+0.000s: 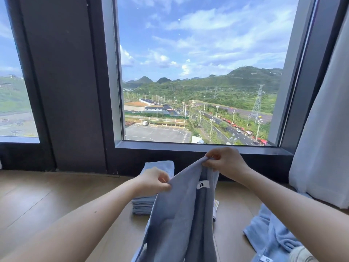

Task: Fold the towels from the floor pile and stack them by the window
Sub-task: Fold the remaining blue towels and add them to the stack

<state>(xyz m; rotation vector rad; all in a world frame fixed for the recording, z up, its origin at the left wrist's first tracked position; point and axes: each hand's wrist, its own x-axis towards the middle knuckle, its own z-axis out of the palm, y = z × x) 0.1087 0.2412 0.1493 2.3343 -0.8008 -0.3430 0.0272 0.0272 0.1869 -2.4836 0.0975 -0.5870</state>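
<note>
**A:** What are the hands doing?

**B:** Both are raised in front of the window (198, 72). The left hand (154, 179) pinches one edge of a light blue towel (177, 220) between thumb and curled fingers. The right hand (225, 163), a little higher and nearer the glass, pinches the top of the same towel.

**A:** So the towel is off the floor?

**B:** Its upper part is, held up between the two hands. From there it hangs in a long drape, doubled over on itself, down to the bottom of the view. A white label (203, 185) shows just under the right hand. I cannot tell whether the lower end touches the floor (47, 197).

**A:** And the other towels?

**B:** A stack of folded towels (143, 205) sits on the wooden floor just below the window. It is behind the left hand and partly hidden by the held towel. Off to the right, near the white curtain (324, 129), loose towels (272, 235) of the same blue lie crumpled on the floor. One of them shows a white label at the bottom edge of the view.

**A:** Anything beside the stack?

**B:** A pale printed scrap (216, 205) pokes out just right of the held towel, but too little shows to say what it is.
</note>
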